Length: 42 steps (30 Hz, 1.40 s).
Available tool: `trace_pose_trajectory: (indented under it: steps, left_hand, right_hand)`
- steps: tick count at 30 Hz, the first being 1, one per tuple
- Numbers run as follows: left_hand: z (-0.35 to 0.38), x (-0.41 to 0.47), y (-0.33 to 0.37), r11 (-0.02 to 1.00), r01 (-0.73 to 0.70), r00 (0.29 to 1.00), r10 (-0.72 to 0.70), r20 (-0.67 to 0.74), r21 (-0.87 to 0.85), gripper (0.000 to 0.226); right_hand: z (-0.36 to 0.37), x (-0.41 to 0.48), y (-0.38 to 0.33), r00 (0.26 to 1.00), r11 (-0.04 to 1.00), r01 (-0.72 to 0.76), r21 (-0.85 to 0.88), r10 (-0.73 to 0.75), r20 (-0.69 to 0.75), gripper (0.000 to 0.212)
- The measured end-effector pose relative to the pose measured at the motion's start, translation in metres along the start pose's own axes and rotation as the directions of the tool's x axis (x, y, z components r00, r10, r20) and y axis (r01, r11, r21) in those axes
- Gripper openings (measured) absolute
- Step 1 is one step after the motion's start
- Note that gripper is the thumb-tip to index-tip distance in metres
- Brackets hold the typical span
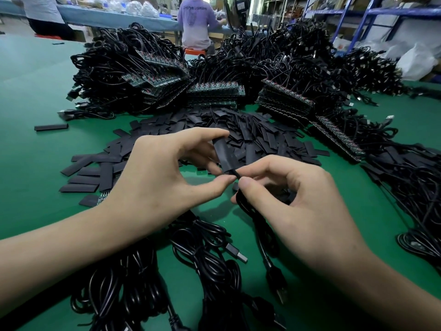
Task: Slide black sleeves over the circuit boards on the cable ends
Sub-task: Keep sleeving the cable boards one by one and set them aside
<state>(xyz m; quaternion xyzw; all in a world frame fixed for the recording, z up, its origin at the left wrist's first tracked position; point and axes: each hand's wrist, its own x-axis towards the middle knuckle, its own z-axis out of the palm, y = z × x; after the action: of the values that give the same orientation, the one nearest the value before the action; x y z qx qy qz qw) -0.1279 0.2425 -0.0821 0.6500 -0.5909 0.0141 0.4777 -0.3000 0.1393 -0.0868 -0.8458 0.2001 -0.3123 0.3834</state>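
Where the hands (214,173) meet, the black sleeve (223,154) looks flat, matte.

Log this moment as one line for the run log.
step: sleeving | left hand: pinches black sleeve | right hand: pinches cable just below sleeve | circuit board: not visible

Matt black plastic on a green top.
Sleeve (224,155) & loose sleeves (250,137): thin black plastic, smooth, matt w/ faint sheen. Cable (248,211): black jacket, smooth, semi-gloss. USB plug (239,255): shiny bare metal tip. Circuit boards (214,90): dark green, matt. Table (35,96): green cover, smooth, low sheen. Bags (416,62): crinkled whitish plastic.
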Motion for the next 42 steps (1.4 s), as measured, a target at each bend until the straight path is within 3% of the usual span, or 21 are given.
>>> trace_pose_trajectory:
  steps: [4, 17, 28, 36, 42]
  left_hand:
    - [-0.0011, 0.0, -0.0008, 1.0, -0.015, 1.0, 0.015, 0.008, 0.016, 0.056]
    - [-0.0004, 0.0002, -0.0032, 0.997, 0.058, 0.998, -0.059, -0.024, -0.054, 0.058]
    - [-0.0012, 0.0007, -0.0036, 1.0, 0.022, 0.994, -0.022, -0.108, -0.004, 0.054]
    - [-0.002, -0.0002, -0.0007, 0.995, -0.037, 0.999, 0.039, -0.024, 0.088, 0.051]
    - [-0.0036, -0.0024, 0.0047, 0.974, -0.124, 0.992, 0.123, 0.016, 0.189, 0.048]
  right_hand:
    - [0.0013, -0.0022, -0.0003, 1.0, 0.999, 0.009, -0.032, -0.009, 0.002, 0.005]
    - [0.0031, -0.0063, -0.0044, 0.963, 0.909, 0.208, -0.36, -0.256, -0.09, 0.017]
    - [0.0014, -0.0063, -0.0017, 0.981, 0.977, 0.117, -0.177, -0.142, -0.133, 0.013]
    - [-0.0007, -0.0017, -0.0012, 0.995, 0.985, -0.102, 0.142, 0.1, 0.026, 0.011]
    - [0.0017, 0.0018, 0.0013, 0.984, 0.972, -0.154, 0.175, 0.135, 0.112, 0.01]
